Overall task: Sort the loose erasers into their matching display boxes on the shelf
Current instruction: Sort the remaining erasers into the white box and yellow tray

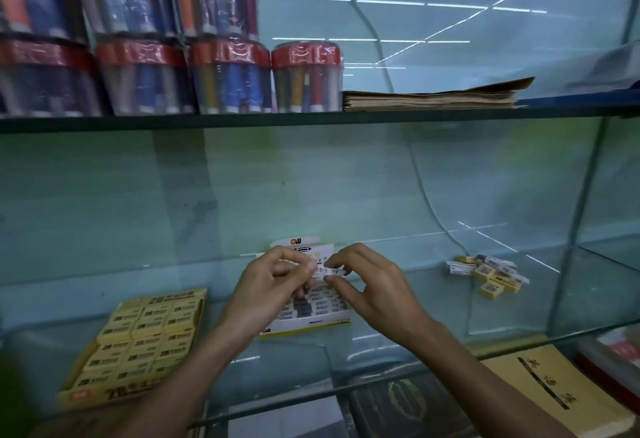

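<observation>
Two hands meet over the middle of a glass shelf (381,361). The left hand (266,285) and the right hand (367,281) both pinch one small white eraser (328,271) between thumb and fingertips, one hand at each end. The other fingers are curled. The eraser is held in the air just above the white display box (311,313). That box stands open in the middle of the shelf and has rows of white and dark erasers in it.

To the left, near the front edge, sits a yellow display box (135,344) full of yellow erasers. Far to the right lies a little pile of loose erasers (488,274), some yellow and some white.

On the shelf above stand round tubs with red lids (228,77), full of pens. Beside them on the right lies a stack of brown paper (433,98).
</observation>
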`<state>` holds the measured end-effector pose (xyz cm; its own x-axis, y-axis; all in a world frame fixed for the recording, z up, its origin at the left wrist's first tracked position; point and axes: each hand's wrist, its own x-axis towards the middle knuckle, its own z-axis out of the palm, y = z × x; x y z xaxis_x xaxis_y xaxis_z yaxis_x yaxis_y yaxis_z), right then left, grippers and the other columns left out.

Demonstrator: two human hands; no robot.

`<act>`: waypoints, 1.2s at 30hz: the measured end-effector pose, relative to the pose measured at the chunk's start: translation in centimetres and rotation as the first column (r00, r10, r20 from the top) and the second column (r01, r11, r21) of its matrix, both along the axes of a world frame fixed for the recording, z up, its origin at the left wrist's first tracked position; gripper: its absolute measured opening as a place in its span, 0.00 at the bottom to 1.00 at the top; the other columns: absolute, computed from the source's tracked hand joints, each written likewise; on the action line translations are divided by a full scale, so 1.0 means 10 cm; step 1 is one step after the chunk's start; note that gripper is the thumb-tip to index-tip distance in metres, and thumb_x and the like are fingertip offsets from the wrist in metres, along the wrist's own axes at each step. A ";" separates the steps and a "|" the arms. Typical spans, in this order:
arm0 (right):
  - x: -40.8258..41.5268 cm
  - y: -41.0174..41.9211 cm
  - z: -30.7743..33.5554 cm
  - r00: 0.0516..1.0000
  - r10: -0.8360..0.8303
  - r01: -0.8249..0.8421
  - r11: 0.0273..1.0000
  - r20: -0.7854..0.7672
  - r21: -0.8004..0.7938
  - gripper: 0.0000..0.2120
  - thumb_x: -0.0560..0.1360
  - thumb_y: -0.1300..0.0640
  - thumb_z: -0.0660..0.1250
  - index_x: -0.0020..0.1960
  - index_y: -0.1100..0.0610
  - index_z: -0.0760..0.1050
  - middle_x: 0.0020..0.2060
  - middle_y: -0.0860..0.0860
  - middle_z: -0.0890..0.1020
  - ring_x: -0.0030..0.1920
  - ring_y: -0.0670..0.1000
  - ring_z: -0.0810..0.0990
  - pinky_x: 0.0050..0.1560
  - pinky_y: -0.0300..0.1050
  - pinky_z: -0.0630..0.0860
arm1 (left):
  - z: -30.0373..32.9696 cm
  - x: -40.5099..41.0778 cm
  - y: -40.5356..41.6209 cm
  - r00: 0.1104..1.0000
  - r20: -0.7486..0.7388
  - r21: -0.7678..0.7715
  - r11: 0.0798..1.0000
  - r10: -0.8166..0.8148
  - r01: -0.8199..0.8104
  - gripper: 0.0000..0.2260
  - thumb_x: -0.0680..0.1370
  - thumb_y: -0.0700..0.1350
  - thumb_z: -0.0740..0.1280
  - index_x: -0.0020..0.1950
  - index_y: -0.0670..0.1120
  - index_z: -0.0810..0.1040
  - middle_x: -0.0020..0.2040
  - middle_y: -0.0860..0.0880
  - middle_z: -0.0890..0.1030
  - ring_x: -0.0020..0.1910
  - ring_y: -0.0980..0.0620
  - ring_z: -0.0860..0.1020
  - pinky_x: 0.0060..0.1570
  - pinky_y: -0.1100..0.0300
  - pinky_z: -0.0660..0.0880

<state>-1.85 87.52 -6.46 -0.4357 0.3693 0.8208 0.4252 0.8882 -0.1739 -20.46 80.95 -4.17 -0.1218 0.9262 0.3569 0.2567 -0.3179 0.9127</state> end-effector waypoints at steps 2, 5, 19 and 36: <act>-0.04 0.02 0.00 1.000 -0.003 0.003 0.999 0.004 -0.039 0.08 0.78 0.50 0.66 0.53 0.51 0.78 0.48 0.44 0.78 0.46 0.45 0.78 0.46 0.45 0.77 | 0.01 -0.09 -0.05 0.999 -0.020 0.010 0.999 0.046 -0.046 0.06 0.78 0.48 0.68 0.50 0.46 0.78 0.39 0.45 0.85 0.32 0.53 0.77 0.35 0.61 0.73; -0.06 0.12 0.03 0.997 -0.020 0.034 0.981 0.077 -0.189 0.07 0.76 0.48 0.68 0.52 0.48 0.79 0.47 0.43 0.77 0.47 0.42 0.74 0.48 0.43 0.75 | 0.01 -0.25 -0.10 0.990 0.011 0.041 0.989 0.141 -0.141 0.07 0.80 0.48 0.65 0.51 0.45 0.77 0.37 0.45 0.85 0.31 0.52 0.77 0.33 0.61 0.73; -0.34 0.41 0.18 0.866 -0.161 0.343 0.881 0.474 -0.327 0.06 0.70 0.51 0.74 0.44 0.48 0.78 0.46 0.45 0.82 0.49 0.49 0.78 0.43 0.43 0.72 | 0.00 -0.40 -0.26 0.982 0.072 0.052 0.983 0.173 -0.177 0.07 0.81 0.48 0.63 0.52 0.45 0.77 0.37 0.44 0.84 0.32 0.51 0.76 0.35 0.55 0.72; 0.58 0.07 -0.19 0.955 -0.282 0.296 0.886 0.091 -0.357 0.05 0.76 0.47 0.67 0.45 0.47 0.78 0.42 0.38 0.78 0.46 0.41 0.75 0.44 0.37 0.72 | -0.10 0.22 0.01 0.991 -0.040 0.036 0.991 -0.126 0.127 0.05 0.80 0.41 0.65 0.47 0.42 0.78 0.36 0.45 0.83 0.31 0.53 0.75 0.33 0.64 0.73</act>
<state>3.98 88.27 -8.37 -0.2907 0.7520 0.5916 0.6655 0.6031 -0.4397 -18.26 81.04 -5.21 0.0098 0.9187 0.3948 0.2460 -0.3849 0.8896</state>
